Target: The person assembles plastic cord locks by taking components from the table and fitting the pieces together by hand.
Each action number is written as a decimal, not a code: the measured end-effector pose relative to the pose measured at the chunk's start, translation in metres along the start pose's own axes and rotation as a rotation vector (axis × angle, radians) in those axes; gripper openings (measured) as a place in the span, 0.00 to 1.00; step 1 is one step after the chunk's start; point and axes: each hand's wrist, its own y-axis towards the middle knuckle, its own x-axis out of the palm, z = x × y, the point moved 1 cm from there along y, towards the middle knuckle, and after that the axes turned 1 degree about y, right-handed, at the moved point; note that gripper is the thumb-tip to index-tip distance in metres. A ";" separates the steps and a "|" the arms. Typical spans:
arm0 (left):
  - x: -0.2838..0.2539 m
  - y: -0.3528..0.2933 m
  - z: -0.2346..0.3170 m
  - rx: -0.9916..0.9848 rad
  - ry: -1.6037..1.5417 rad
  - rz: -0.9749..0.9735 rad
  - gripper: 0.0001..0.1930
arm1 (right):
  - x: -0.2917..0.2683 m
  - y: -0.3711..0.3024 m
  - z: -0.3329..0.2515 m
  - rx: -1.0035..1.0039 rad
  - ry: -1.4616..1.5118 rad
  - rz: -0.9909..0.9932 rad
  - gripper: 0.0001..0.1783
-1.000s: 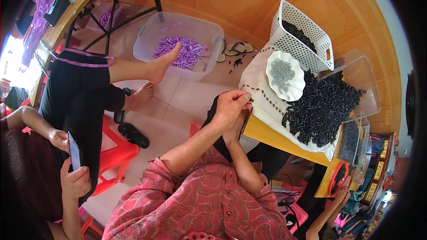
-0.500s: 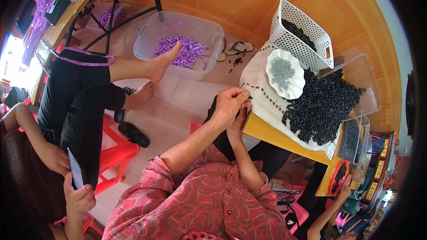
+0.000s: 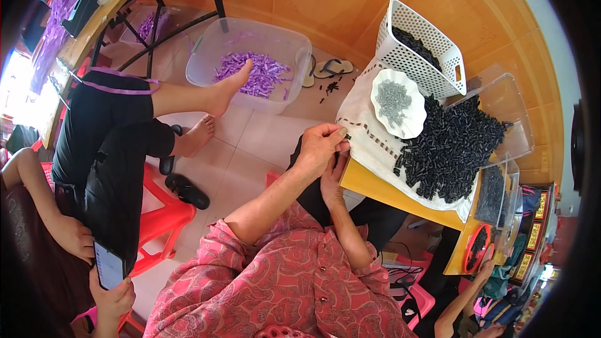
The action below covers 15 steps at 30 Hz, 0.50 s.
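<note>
My left hand (image 3: pixel 320 148) is at the near left corner of the table, its thumb and finger pinching a small black tube-like piece (image 3: pixel 348 137). Just below it, my right hand (image 3: pixel 332 180) is closed, with its fingertips partly behind the left hand; what they hold cannot be made out. To the right of my hands, a heap of small black pieces (image 3: pixel 447 153) is spread on a white cloth (image 3: pixel 360 109). A white scalloped dish (image 3: pixel 413 126) with small clear parts stands on the cloth beside the heap.
Behind the dish is a white perforated basket (image 3: pixel 422 66) with black pieces. Clear plastic boxes (image 3: pixel 516 119) stand on the right. A translucent tub (image 3: pixel 294 37) of purple strips is on the floor. At left, a person holds a phone (image 3: pixel 108 266); another person's hand (image 3: pixel 485 272) is at right.
My hands stay together at the table corner, with only slight finger movement. The person at left has tilted the phone so more of its screen shows. The whole view has shifted slightly.
</note>
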 end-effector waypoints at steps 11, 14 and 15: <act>-0.006 0.002 0.024 0.127 0.106 0.078 0.09 | -0.010 -0.016 -0.074 -0.348 0.186 -0.022 0.15; -0.009 0.003 0.028 0.230 0.100 0.108 0.09 | -0.022 -0.008 -0.071 -0.187 0.347 0.024 0.13; -0.013 0.004 0.028 0.293 0.134 0.131 0.08 | -0.033 -0.005 -0.078 -0.043 0.450 0.008 0.14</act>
